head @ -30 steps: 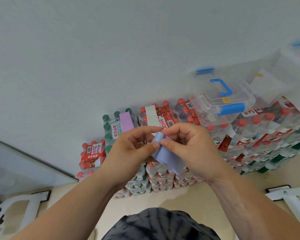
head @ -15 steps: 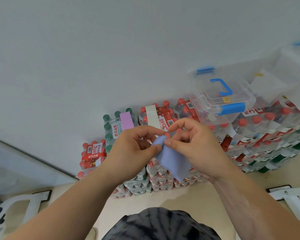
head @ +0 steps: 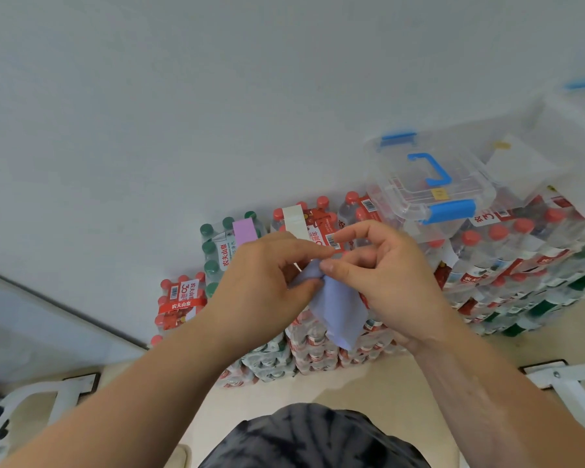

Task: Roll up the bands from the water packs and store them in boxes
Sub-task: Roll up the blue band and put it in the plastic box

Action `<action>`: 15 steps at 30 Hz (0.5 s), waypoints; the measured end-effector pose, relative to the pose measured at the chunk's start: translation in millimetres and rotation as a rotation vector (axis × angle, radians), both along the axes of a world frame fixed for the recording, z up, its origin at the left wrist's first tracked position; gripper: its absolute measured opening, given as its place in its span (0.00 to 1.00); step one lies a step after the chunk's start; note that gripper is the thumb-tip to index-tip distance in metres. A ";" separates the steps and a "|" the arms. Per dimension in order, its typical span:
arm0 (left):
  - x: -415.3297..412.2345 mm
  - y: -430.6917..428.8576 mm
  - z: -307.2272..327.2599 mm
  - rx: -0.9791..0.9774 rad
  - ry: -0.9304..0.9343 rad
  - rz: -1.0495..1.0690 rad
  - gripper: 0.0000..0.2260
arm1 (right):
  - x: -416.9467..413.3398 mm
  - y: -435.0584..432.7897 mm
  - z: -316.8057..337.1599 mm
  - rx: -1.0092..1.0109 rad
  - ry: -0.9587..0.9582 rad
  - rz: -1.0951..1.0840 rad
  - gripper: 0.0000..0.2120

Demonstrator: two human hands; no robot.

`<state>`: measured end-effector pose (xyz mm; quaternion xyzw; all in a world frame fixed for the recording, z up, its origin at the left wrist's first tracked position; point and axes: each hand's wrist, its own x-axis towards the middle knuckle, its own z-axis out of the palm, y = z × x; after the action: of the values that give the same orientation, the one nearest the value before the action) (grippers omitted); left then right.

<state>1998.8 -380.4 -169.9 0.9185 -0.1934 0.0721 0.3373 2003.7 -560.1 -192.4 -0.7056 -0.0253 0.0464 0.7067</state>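
Right now your left hand and right hand meet in front of you, and both pinch the upper end of a pale blue band. The left thumb and forefinger close on it from one side, and the right thumb presses it against the right fingers from the other, so the top looks bunched between them. The rest of the band hangs loose and flat below your hands. Behind it the water packs stand stacked on the floor against the white wall. A green-capped pack at the top carries a pink band, and the red-capped pack just beside it carries a white band. To the right, a clear box with a blue handle and blue clips sits, lid on, atop the higher packs. A second clear box farther right is too blurred to describe.
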 end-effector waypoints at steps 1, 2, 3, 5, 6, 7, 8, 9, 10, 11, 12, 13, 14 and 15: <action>-1.1 -0.7 -1.4 -0.067 0.066 0.030 0.18 | 0.2 -0.2 -0.2 -0.001 -0.002 -0.011 0.13; -2.0 -0.9 -2.8 -0.155 0.153 0.064 0.20 | 0.7 -0.8 -0.1 -0.012 -0.007 -0.019 0.12; -2.4 -0.9 -4.0 -0.247 0.241 0.091 0.20 | 1.7 -1.9 -0.6 -0.028 -0.019 -0.026 0.11; -1.6 0.8 -4.6 -0.373 0.373 0.122 0.16 | 4.5 -5.3 -2.1 -0.046 -0.040 -0.048 0.09; -1.0 1.8 -4.5 -0.407 0.423 0.127 0.14 | 6.0 -7.2 -3.2 -0.045 -0.043 -0.060 0.09; -0.9 2.3 -4.4 -0.435 0.463 0.128 0.12 | 7.5 -9.1 -4.5 -0.044 -0.042 -0.067 0.09; -1.0 2.0 -3.7 -0.463 0.493 0.130 0.12 | 8.6 -10.5 -5.7 -0.039 -0.040 -0.066 0.08; -0.9 1.6 -3.8 -0.485 0.510 0.132 0.11 | 9.1 -11.2 -7.2 -0.033 -0.038 -0.057 0.08; -0.9 1.0 -4.2 -0.495 0.518 0.133 0.09 | 8.9 -11.3 -7.6 -0.023 -0.036 -0.045 0.08; -0.9 0.1 -5.0 -0.498 0.516 0.132 0.08 | 8.7 -11.1 -8.4 -0.015 -0.036 -0.036 0.07; -0.9 -1.1 -5.5 -0.503 0.514 0.130 0.08 | 8.1 -10.6 -8.7 -0.004 -0.036 -0.029 0.07; -0.6 -1.9 -6.5 -0.513 0.512 0.127 0.07 | 7.4 -9.9 -8.9 0.006 -0.037 -0.028 0.07; -0.3 -2.3 -7.2 -0.526 0.512 0.127 0.07 | 6.4 -8.6 -8.1 0.026 -0.032 -0.035 0.07; 0.0 -2.3 -8.2 -0.538 0.510 0.126 0.07 | 5.9 -7.5 -8.0 0.046 -0.030 -0.048 0.05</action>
<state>1998.8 -382.7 -178.2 0.7955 -0.0202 -0.0902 0.5988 2009.6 -567.6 -200.4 -0.6902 -0.0201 0.0183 0.7231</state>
